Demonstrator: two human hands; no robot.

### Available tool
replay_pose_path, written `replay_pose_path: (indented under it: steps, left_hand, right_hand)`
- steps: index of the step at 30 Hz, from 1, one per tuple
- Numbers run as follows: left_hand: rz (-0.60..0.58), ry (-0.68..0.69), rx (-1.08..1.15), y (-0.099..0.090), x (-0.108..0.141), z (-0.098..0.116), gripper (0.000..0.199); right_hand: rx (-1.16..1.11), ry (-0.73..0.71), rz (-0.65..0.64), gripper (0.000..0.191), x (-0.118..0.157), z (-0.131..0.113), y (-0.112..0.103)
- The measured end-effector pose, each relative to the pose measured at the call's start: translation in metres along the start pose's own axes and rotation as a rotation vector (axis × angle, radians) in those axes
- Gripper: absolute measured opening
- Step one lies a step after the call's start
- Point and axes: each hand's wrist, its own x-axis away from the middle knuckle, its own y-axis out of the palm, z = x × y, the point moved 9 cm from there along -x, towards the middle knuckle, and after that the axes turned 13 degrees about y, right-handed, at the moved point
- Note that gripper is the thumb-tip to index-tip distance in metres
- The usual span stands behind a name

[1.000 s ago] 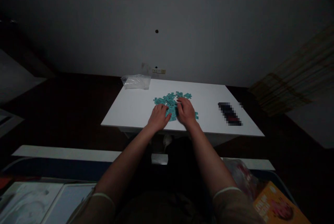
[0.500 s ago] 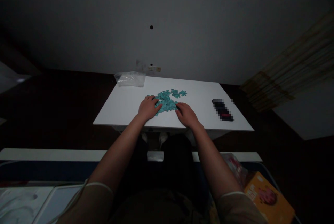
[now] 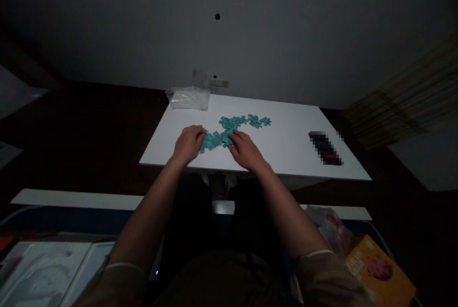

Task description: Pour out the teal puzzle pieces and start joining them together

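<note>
I see the left hand (image 3: 189, 143) and right hand (image 3: 245, 150) lying flat and open, holding nothing, on teal jigsaw pieces (image 3: 213, 141) on the white bench (image 3: 286, 144), where a light touch serves best.

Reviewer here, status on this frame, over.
Both hands flat, nothing gripped. Left hand against the teal puzzle pieces, right hand on them. Plastic bag at far edge of table, away from hands.

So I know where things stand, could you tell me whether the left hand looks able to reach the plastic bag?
Probably yes: the left hand sits at the teal jigsaw pieces, and the clear plastic bag lies straight ahead on the white table, with the pieces off to its right.
</note>
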Motion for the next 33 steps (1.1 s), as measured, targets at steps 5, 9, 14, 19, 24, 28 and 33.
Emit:
replay_pose_path:
  steps: [5, 9, 14, 19, 24, 28, 33]
  left_hand:
    - [0.271, -0.160, 0.254, -0.022, 0.018, -0.024, 0.022]
    - [0.435, -0.249, 0.325, -0.033, 0.027, -0.031, 0.019]
    - [0.457, -0.244, 0.337, -0.036, 0.027, -0.027, 0.016]
    - [0.356, -0.280, 0.251, -0.033, 0.027, -0.027, 0.017]
    - [0.323, -0.290, 0.199, -0.030, 0.028, -0.030, 0.018]
    - [0.368, -0.322, 0.245, -0.030, 0.026, -0.034, 0.016]
    - [0.299, -0.323, 0.223, -0.046, 0.036, -0.041, 0.027]
  right_hand:
    - [-0.070, 0.004, 0.057, 0.044, 0.004, -0.003, -0.006]
    - [-0.097, 0.023, 0.132, 0.039, 0.010, 0.003, -0.019]
    - [-0.126, 0.038, 0.201, 0.047, 0.014, 0.005, -0.030]
    - [-0.127, 0.141, 0.201, 0.056, 0.014, 0.009, -0.035]
    - [-0.123, 0.155, 0.181, 0.059, 0.014, 0.010, -0.035]
    - [-0.136, 0.168, 0.194, 0.058, 0.014, 0.013, -0.034]
    - [-0.195, 0.205, 0.265, 0.050, 0.013, 0.022, -0.036]
